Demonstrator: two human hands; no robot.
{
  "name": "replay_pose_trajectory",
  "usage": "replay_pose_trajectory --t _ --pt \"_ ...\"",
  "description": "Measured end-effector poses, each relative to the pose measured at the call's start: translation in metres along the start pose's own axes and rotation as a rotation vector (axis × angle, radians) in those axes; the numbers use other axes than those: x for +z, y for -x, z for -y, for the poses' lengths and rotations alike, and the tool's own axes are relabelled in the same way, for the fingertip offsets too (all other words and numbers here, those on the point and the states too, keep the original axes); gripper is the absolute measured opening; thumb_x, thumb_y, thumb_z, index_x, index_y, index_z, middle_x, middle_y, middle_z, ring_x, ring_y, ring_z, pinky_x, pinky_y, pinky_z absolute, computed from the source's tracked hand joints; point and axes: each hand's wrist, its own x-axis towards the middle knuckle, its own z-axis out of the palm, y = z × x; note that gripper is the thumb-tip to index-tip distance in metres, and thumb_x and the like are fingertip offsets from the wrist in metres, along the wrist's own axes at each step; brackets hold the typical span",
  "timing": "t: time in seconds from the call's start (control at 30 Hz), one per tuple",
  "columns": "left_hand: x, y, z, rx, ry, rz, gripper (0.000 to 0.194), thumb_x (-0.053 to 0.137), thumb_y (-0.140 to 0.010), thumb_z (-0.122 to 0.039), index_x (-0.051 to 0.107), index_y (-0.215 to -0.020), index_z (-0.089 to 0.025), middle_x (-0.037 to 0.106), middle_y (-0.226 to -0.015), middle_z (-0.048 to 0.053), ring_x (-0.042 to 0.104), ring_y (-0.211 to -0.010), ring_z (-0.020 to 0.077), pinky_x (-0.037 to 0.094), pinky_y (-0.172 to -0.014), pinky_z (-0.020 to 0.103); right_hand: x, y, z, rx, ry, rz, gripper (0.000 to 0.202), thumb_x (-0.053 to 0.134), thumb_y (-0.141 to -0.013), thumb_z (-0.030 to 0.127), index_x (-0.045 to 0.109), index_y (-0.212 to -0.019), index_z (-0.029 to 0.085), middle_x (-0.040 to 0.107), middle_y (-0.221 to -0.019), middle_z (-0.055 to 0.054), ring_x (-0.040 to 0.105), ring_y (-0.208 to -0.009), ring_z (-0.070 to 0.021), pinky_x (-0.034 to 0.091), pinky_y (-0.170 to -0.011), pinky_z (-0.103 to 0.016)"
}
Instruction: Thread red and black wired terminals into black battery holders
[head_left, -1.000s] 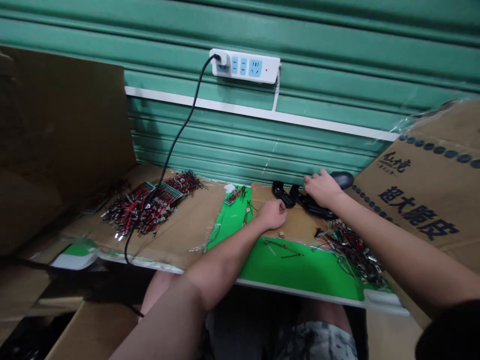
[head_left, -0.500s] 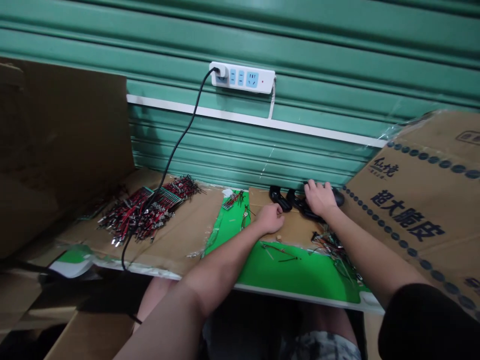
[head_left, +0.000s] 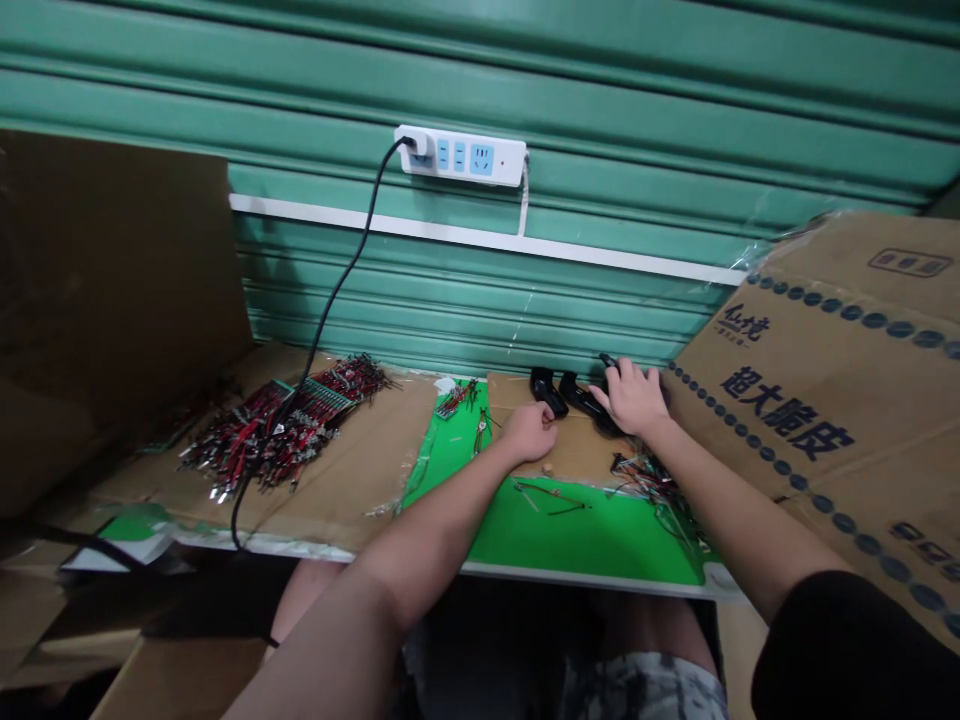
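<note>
My left hand (head_left: 529, 432) rests on the brown cardboard sheet (head_left: 592, 455) with its fingers curled in. Its fingertips are beside the lower end of a curved black plastic piece (head_left: 549, 393); whether they pinch anything is hidden. A second curved black piece (head_left: 586, 400) lies to its right. My right hand (head_left: 636, 398) reaches over black parts at the back of the sheet, thumb and fingers apart. A narrow black tip (head_left: 608, 360) shows past its fingers, and the hand covers most of what lies beneath.
Bundled red and black wires (head_left: 277, 425) on green strips lie at left, under a black cable (head_left: 330, 300) from the power strip (head_left: 461, 157). More wires (head_left: 651, 478) lie near my right forearm. Thin wires (head_left: 555, 497) cross the green mat (head_left: 577, 545). A cardboard box (head_left: 825, 400) flanks the right.
The view has shifted, so most things sit farther left. My right hand's thumb has spread away from its fingers, over the black parts. My left hand stays curled beside the first black piece.
</note>
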Motion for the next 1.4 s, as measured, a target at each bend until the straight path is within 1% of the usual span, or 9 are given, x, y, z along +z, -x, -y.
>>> replay_pose_trajectory --t 0.23,0.47,0.6,0.77,1.0,1.13,1.23,1.33,1.4 --pt "0.000 0.000 -0.001 -0.001 0.006 -0.005 0.018 0.068 -0.088 -0.017 0.074 -0.104 -0.018 0.080 -0.110 0.010 0.073 -0.102 0.0252 0.056 -0.093 0.034 -0.008 0.008 0.009 -0.050 -0.094 0.026 0.043 0.033 -0.112 0.041 0.061 -0.129 0.013 0.055 -0.143 -0.025 0.052 -0.123 -0.0363 0.035 -0.098 -0.047" --pt "0.000 -0.001 0.000 -0.018 0.008 -0.013 0.018 0.070 -0.087 -0.018 0.073 -0.104 -0.017 0.079 -0.108 0.010 0.072 -0.098 0.0247 0.056 -0.091 0.034 -0.009 0.022 0.015 -0.041 -0.199 -0.060 0.032 0.042 -0.105 0.022 0.059 -0.128 0.008 0.069 -0.122 -0.022 0.061 -0.112 -0.0328 0.034 -0.098 -0.042" --pt "0.002 -0.001 0.000 -0.015 0.012 -0.024 0.020 0.071 -0.085 -0.017 0.073 -0.105 -0.017 0.079 -0.109 0.010 0.072 -0.098 0.0245 0.055 -0.092 0.034 0.003 0.024 0.018 -0.005 -0.255 -0.163 0.034 0.046 -0.104 0.023 0.056 -0.132 0.005 0.072 -0.118 -0.021 0.063 -0.110 -0.0328 0.035 -0.096 -0.041" --pt "0.004 0.001 0.001 -0.026 0.012 -0.029 0.023 0.071 -0.085 -0.020 0.073 -0.108 -0.017 0.079 -0.111 0.011 0.072 -0.100 0.0256 0.056 -0.092 0.035 0.011 0.025 0.026 0.065 -0.268 -0.278 0.031 0.049 -0.105 0.031 0.063 -0.122 0.009 0.072 -0.116 -0.020 0.064 -0.102 -0.0323 0.036 -0.089 -0.041" --pt "0.004 0.003 -0.001 -0.036 0.004 -0.026 0.021 0.068 -0.085 -0.020 0.073 -0.106 -0.017 0.079 -0.109 0.011 0.072 -0.097 0.0258 0.057 -0.089 0.034 -0.011 0.032 0.035 0.102 -0.301 -0.368 0.031 0.052 -0.103 0.029 0.063 -0.125 0.010 0.071 -0.119 -0.020 0.062 -0.109 -0.0372 0.040 -0.094 -0.049" --pt "0.005 0.002 0.000 -0.039 0.026 -0.048 0.018 0.067 -0.084 -0.017 0.073 -0.101 -0.018 0.078 -0.104 0.011 0.071 -0.093 0.0242 0.055 -0.085 0.032 -0.025 0.024 0.046 -0.039 -0.571 -0.325 0.030 0.049 -0.100 0.023 0.062 -0.126 0.012 0.069 -0.123 -0.021 0.061 -0.115 -0.0374 0.046 -0.099 -0.050" --pt "0.005 0.002 0.002 -0.041 0.051 -0.064 0.013 0.066 -0.086 -0.014 0.072 -0.096 -0.017 0.078 -0.098 0.010 0.070 -0.087 0.0231 0.052 -0.081 0.031 -0.041 0.013 0.062 -0.081 -0.929 -0.187 0.034 0.053 -0.096 0.024 0.062 -0.127 0.015 0.069 -0.129 -0.021 0.064 -0.114 -0.0340 0.049 -0.105 -0.051" --pt "0.002 0.003 0.004 -0.036 0.083 -0.070 0.015 0.061 -0.090 -0.012 0.072 -0.099 -0.015 0.077 -0.095 0.010 0.068 -0.082 0.0222 0.049 -0.076 0.031 -0.066 0.001 0.073 0.055 -1.568 0.088 0.045 0.060 -0.092 0.037 0.057 -0.135 0.023 0.067 -0.142 -0.016 0.070 -0.088 -0.0230 0.058 -0.082 -0.041" --pt "0.001 0.001 0.006 -0.032 0.147 -0.082 0.015 0.061 -0.090 -0.012 0.073 -0.100 -0.016 0.077 -0.093 0.008 0.067 -0.081 0.0206 0.047 -0.074 0.029 -0.082 -0.005 0.074 -0.011 -1.991 0.179 0.051 0.046 -0.102 0.053 0.054 -0.145 0.026 0.070 -0.140 -0.015 0.071 -0.079 -0.0211 0.057 -0.068 -0.037"
